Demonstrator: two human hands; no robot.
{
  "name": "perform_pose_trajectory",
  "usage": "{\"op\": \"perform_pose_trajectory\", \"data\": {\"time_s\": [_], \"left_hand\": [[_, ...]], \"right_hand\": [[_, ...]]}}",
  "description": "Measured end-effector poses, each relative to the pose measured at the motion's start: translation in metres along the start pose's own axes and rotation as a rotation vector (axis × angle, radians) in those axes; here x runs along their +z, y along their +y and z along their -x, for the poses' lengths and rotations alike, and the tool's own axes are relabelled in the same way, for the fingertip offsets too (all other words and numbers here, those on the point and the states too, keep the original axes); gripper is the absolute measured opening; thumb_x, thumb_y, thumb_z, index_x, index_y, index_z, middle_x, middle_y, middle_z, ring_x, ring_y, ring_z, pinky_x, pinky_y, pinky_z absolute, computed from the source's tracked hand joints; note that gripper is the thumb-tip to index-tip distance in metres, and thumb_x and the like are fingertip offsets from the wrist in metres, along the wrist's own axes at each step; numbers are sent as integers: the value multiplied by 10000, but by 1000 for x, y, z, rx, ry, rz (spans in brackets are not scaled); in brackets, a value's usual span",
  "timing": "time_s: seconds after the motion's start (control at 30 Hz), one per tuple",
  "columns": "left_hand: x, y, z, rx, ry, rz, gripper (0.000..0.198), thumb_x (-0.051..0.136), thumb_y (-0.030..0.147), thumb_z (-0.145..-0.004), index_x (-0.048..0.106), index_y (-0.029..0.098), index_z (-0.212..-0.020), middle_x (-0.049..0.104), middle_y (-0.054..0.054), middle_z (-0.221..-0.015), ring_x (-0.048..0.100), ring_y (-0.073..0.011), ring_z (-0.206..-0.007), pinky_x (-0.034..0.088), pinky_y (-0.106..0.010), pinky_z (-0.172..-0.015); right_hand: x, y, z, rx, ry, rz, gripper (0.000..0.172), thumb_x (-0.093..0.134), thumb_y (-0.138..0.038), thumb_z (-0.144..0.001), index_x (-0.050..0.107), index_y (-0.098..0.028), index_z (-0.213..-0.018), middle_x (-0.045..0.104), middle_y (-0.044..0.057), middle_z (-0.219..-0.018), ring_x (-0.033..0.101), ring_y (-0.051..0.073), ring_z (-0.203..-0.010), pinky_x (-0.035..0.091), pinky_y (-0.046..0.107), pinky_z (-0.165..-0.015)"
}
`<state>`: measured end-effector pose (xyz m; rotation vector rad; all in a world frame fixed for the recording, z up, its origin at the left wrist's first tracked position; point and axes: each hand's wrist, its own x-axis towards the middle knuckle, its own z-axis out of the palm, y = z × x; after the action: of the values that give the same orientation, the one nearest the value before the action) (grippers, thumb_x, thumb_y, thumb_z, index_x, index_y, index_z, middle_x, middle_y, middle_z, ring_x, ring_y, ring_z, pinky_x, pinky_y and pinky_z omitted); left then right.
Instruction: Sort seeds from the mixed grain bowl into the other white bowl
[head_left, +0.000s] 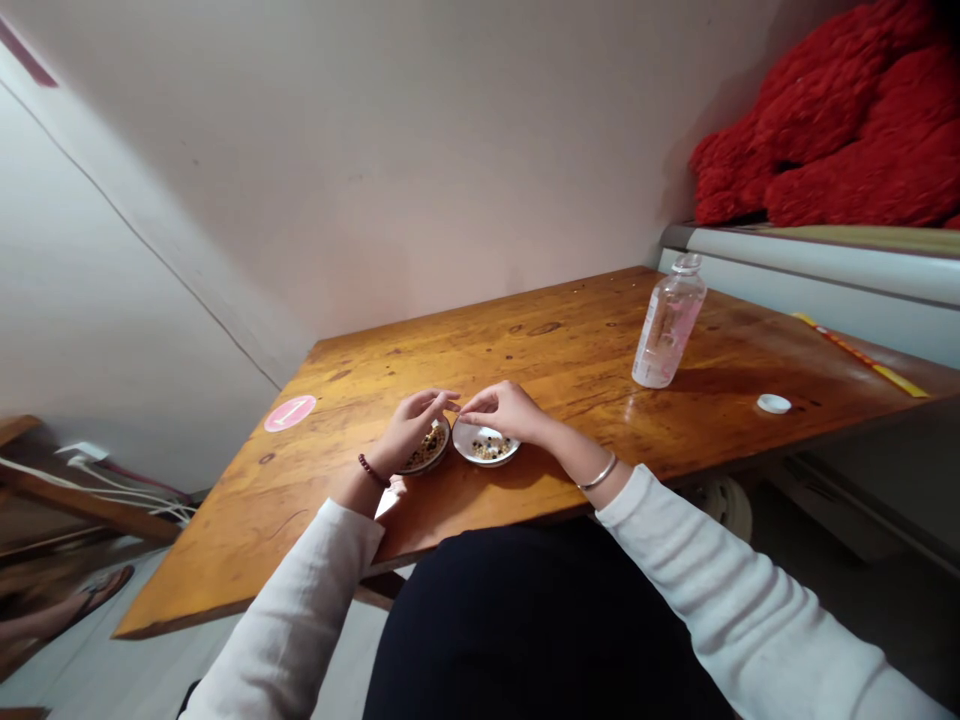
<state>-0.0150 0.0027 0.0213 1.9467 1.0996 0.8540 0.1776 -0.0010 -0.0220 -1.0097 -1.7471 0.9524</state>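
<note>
My left hand [415, 425] hovers over the left bowl [447, 447], its thumb and forefinger pinched together. My right hand [510, 412] reaches over the rim of the right white bowl [496, 463], also in a pinch. The fingertips of both hands come close together above the gap between the bowls. Whatever they hold is too small to make out. Small yellowish and black pieces [433, 440], like beans or beads, lie in the left bowl. Similar pieces [491, 447] are spread in the right bowl. Part of the left bowl is hidden behind my left hand.
A clear plastic bottle [670, 325] without its cap stands on the wooden table [570, 370]. Right of it lie a white cap [774, 403] and a yellow-red stick [862, 357]. A pink round sticker [290, 413] is at the left. Red plush [840, 130] sits beyond the table.
</note>
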Motion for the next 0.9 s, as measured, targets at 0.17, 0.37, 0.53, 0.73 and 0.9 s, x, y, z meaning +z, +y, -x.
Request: {"op": "perform_pose_trajectory", "data": {"time_s": [0.17,0.37,0.53,0.73,0.9], "left_hand": [[-1,-5,-2,2,50,30,479,624,575,-760,656,116,-892,702,-98,-854,625,-170,-751,469,-244,-646],[1,-11,-1,54,-52,37,427,671,510,-747,639,125,-929,673,-72,-836,622,-167,-767,476,-256,-675],[-4,-13,-4,45,81,-5,444,597,554,-785,619,138,-938,658,-48,-785,605,-157,-721,459,-253,-648],[-28,-14,-1,63,7,-641,387,549,525,-807,683,165,-759,586,-8,-614,498,-127,-576,330,-228,-521],[-36,-13,3,3,-180,-653,362,596,515,-746,689,173,-820,670,-27,-721,575,-153,-632,384,-225,-541]], "right_hand": [[0,-1,0,6,31,-4,322,737,-406,-705,757,-146,-896,748,97,-857,703,197,-794,537,268,-726],[0,1,0,-9,41,-9,305,727,-395,-718,755,-144,-891,748,94,-861,702,197,-801,535,274,-737],[-1,1,0,-33,28,13,286,709,-383,-738,754,-154,-903,747,88,-871,695,192,-800,528,270,-728],[-1,-1,1,-57,34,83,215,669,-329,-769,735,-150,-868,736,69,-839,670,159,-749,506,243,-671],[2,4,-2,-21,51,22,138,643,-250,-766,689,-145,-843,725,57,-812,674,144,-730,512,232,-652]]}}
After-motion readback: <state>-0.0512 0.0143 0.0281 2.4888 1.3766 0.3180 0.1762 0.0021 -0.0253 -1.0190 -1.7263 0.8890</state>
